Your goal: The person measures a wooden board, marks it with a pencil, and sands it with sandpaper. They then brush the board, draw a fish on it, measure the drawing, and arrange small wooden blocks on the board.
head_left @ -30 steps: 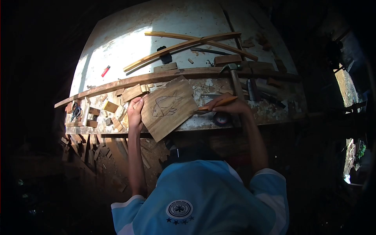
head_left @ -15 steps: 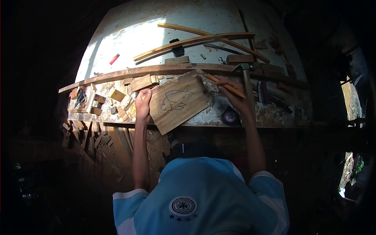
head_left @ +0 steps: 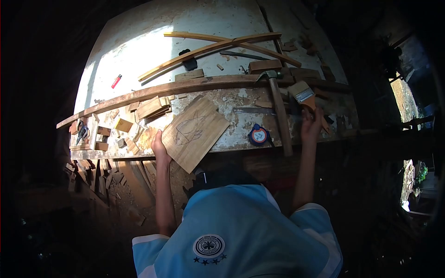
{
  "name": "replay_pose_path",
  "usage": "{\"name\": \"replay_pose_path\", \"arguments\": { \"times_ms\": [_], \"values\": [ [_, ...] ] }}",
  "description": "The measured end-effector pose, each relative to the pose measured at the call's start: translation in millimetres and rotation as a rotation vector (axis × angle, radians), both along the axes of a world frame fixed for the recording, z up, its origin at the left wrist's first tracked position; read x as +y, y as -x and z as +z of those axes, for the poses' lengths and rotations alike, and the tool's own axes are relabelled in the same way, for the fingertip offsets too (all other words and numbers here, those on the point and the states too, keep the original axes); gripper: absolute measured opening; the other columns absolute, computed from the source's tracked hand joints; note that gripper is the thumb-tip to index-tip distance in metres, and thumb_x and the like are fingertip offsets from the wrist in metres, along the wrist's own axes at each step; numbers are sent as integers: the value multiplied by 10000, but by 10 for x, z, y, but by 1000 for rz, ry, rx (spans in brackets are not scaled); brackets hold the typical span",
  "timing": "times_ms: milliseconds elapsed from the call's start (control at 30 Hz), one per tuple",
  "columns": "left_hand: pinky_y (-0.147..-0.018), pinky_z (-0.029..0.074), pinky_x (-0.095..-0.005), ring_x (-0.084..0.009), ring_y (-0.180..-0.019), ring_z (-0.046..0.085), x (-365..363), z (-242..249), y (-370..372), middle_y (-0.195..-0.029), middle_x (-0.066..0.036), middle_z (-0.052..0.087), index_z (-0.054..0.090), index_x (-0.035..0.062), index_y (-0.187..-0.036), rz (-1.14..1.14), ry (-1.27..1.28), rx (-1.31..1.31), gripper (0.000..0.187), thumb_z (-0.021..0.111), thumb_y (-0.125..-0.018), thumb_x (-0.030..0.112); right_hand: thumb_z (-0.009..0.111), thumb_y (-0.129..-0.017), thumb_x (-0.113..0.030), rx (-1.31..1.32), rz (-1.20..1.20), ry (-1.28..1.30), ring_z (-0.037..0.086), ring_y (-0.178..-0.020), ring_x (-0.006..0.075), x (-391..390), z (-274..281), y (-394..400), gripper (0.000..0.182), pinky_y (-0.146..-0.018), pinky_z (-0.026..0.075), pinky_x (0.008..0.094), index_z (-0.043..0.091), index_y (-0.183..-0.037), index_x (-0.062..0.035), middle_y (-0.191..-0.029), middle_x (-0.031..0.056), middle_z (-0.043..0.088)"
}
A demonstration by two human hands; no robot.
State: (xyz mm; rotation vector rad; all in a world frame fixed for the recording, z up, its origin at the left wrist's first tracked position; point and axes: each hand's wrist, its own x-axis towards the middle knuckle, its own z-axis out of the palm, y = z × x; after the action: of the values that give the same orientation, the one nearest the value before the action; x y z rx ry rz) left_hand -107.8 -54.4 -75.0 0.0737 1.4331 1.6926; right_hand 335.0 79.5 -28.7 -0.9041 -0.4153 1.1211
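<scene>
Wooden board [head_left: 194,133] with fish drawing steadied by left hand [head_left: 158,147], right hand [head_left: 310,125] grip grasping paintbrush [head_left: 307,98]

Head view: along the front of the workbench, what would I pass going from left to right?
Scissors → left hand → board with a fish drawing → tape measure → hammer → right hand holding a paintbrush.

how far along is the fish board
Done: a fish outline is drawn on the wooden board. In hand: the left hand steadies the board's edge; the right hand holds a paintbrush. Left: no cuts or paint show on the fish.
</scene>
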Motion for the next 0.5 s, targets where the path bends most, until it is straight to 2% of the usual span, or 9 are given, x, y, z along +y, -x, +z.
{"name": "replay_pose_path", "arguments": {
  "times_ms": [33,67,167,200,300,367,400,433,500],
  "values": [
    [-764,478,-358,-211,-847,578,9,12,-31,-984,-98,593,557,11,-1024,25,81,3,242,526,-868,194,604,-854,-207,66,-114,60,569,-978,234,-19,-100,-143,353,-779,513,304,485,-1126,-16,-1076,121,553],
    [-760,449,-327,-185,-825,552,12,-356,109,-938,-72,592,581,11,-967,9,70,77,214,521,-852,181,598,-855,-206,131,-232,120,563,-998,248,-48,-210,-269,365,-798,516,307,474,-1135,-8,-1082,127,549],
    [-748,423,-285,-140,-813,525,119,-735,260,-880,-40,587,591,12,-907,-121,19,230,198,533,-851,192,575,-861,-195,281,-136,80,546,-1028,272,-116,-624,-557,368,-866,508,321,467,-1143,15,-1086,144,547],
    [-725,407,-256,-103,-788,512,176,-506,144,-829,-9,588,602,16,-872,-142,24,261,200,536,-862,205,540,-879,-204,400,-175,141,558,-1008,268,-131,-676,-552,350,-891,506,322,480,-1133,30,-1075,152,556],
    [-704,392,-239,-77,-739,492,392,-288,115,-784,11,579,607,30,-854,-301,43,347,191,536,-873,206,504,-898,-215,582,-132,253,580,-940,252,-200,-756,-584,340,-810,538,309,489,-1121,41,-1041,153,572],
    [-683,378,-233,-55,-683,454,611,-454,220,-716,30,555,612,42,-800,-384,2,425,179,553,-873,194,476,-917,-204,654,13,99,594,-873,241,-246,-810,-614,311,-740,550,293,468,-1091,54,-959,164,575],
    [-683,392,-248,-84,-687,494,676,-425,232,-711,-5,582,615,22,-799,-439,27,612,205,555,-869,206,462,-926,-198,680,86,17,601,-839,235,-264,-823,-632,299,-705,555,286,458,-1076,60,-918,170,577],
    [-682,407,-264,-113,-692,534,746,-407,220,-706,-40,608,619,3,-798,-488,48,796,233,558,-866,217,460,-927,-195,744,38,44,599,-796,226,-270,-833,-646,280,-670,548,276,467,-1053,55,-892,161,577],
    [-677,432,-309,-213,-713,585,836,-380,142,-725,-126,625,616,-21,-796,-435,52,1031,267,546,-864,228,456,-930,-188,867,-47,98,595,-709,209,-225,-855,-666,247,-600,534,257,486,-1007,45,-842,142,579]
  ]
}}
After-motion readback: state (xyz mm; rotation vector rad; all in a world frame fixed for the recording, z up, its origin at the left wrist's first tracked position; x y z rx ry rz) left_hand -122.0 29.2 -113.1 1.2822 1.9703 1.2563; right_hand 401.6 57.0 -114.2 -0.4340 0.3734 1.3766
